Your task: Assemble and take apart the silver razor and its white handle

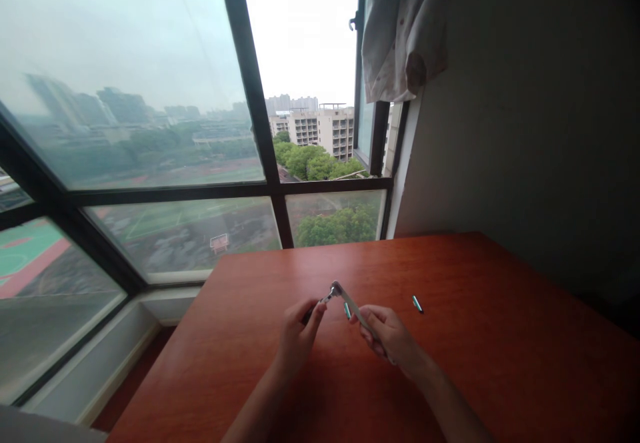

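Note:
My right hand (387, 333) is closed round the handle of a small silver ratchet wrench (350, 304), whose round head points up and to the left above the table. My left hand (300, 333) pinches a small bit (326, 298) that meets the head of the ratchet wrench. A short teal-and-silver bit (347, 310) lies on the red-brown wooden table (500, 336) just beside the wrench handle. A second teal bit (417, 304) lies further right, apart from both hands.
A large black-framed window (260, 130) fills the left and far side, looking out on buildings, trees and sports courts. A grey wall (525, 110) borders the table on the right. A light cloth (400, 23) hangs at the window's upper corner.

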